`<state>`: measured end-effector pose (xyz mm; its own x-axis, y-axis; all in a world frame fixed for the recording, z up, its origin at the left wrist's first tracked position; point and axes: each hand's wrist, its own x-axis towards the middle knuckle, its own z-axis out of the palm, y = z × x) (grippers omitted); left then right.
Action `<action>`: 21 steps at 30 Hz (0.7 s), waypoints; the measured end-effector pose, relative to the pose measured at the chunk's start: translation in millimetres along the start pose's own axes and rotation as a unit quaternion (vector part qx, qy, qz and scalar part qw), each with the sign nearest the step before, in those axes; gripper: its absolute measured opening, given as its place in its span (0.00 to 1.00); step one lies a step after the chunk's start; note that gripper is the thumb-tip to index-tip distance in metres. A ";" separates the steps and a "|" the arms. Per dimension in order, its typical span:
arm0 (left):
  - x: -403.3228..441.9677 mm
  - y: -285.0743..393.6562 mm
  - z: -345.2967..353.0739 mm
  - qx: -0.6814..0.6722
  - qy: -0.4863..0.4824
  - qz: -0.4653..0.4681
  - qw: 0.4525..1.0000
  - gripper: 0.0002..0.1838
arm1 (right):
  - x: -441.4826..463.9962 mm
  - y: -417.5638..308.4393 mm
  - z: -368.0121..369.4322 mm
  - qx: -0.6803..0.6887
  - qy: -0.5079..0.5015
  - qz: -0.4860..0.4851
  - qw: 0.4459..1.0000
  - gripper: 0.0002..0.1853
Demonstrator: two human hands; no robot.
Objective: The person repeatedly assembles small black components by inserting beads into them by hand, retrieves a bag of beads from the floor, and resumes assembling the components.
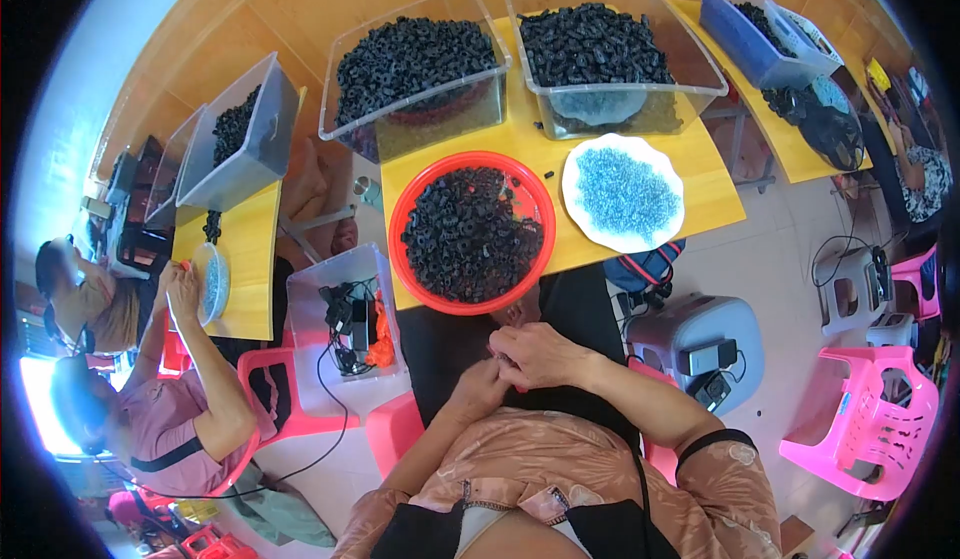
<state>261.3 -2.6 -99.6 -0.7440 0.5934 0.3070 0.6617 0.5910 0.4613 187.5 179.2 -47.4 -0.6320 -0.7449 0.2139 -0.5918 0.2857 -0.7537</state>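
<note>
My left hand [480,389] and my right hand [540,355] meet in front of my body, below the near edge of the yellow table [700,179]. Fingers of both are closed together around something small that I cannot make out; a bit of red shows beneath them. Just beyond my hands is a red round tray [548,229] heaped with small black parts [470,229]. To its right lies a white scalloped plate [580,221] holding many small, clear bluish pieces [628,195].
Two clear bins [350,137] [700,84] of black parts stand at the table's back. A plastic box [310,329] with cables is at left, a grey stool [740,319] at right. Other people [190,419] sit at side tables.
</note>
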 end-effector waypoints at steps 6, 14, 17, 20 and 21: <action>12.9 1.2 -16.4 0.096 -0.035 0.171 0.980 0.13 | 2.0 1.7 -7.7 0.061 -0.037 0.039 0.997 0.11; 30.0 -1.0 -57.7 0.095 0.021 0.151 0.984 0.16 | 3.6 6.5 -11.9 0.126 0.010 0.067 0.990 0.10; 51.6 1.8 -55.9 0.059 0.062 0.180 0.980 0.16 | 1.9 19.2 -11.9 0.143 0.013 0.082 0.986 0.13; 66.4 -1.2 -39.4 0.027 0.085 0.204 0.975 0.15 | 3.9 25.1 -11.1 0.066 -0.056 0.065 0.994 0.17; 68.0 -4.1 -29.9 0.011 0.078 0.200 0.977 0.14 | 0.2 38.2 -0.5 0.042 -0.075 0.037 0.996 0.20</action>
<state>205.3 19.0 -55.7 -0.4295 0.6897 0.5830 0.9029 0.3412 0.2615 164.5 190.2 -75.9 -0.5865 -0.8073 0.0652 -0.4988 0.2966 -0.8144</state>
